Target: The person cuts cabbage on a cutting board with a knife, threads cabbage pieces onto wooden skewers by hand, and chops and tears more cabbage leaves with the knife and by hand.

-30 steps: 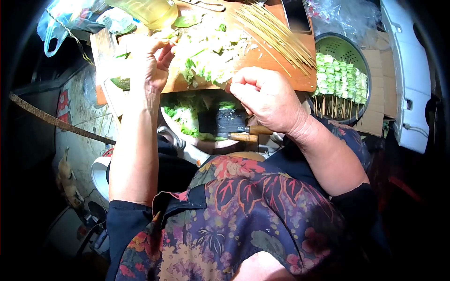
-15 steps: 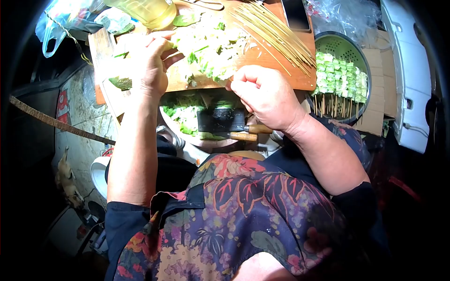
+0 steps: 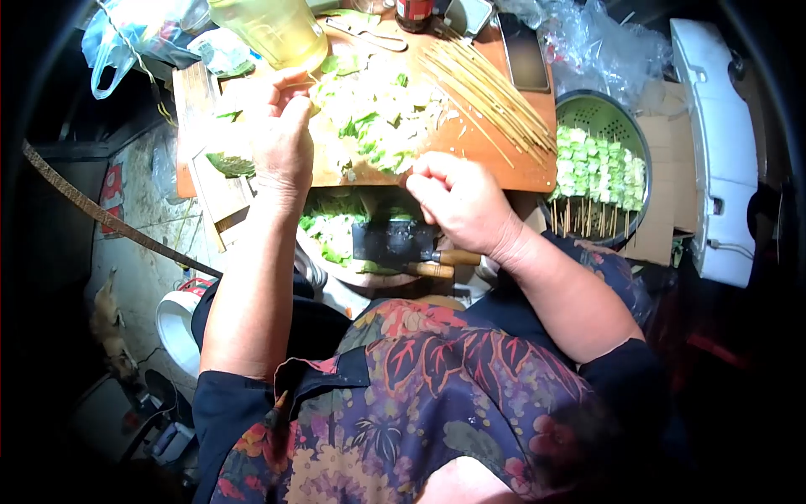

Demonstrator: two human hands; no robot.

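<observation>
My left hand (image 3: 284, 143) is at the left of the wooden board (image 3: 525, 172), fingers curled together beside a heap of chopped cabbage (image 3: 374, 118). A thin pale piece shows at its fingertips, too glare-washed to name. Over the board's near edge, my right hand (image 3: 470, 202) is closed in a pinch; what it grips is hidden. Loose bamboo skewers (image 3: 487, 92) lie at the board's right. Threaded cabbage skewers (image 3: 600, 168) rest in a colander (image 3: 642, 139) farther right.
Below the board, a cleaver (image 3: 390, 242) lies across a basin with more greens (image 3: 332, 239). At the back stand a yellowish jug (image 3: 273, 34) and a dark bottle (image 3: 414, 13). A phone (image 3: 525, 55) lies at the board's right edge. A white bucket (image 3: 175, 328) stands low left.
The view has shifted, so the board and its contents sit lower, and the dark bottle shows at the back. Both hands keep nearly the same places over the board, fingers still closed.
</observation>
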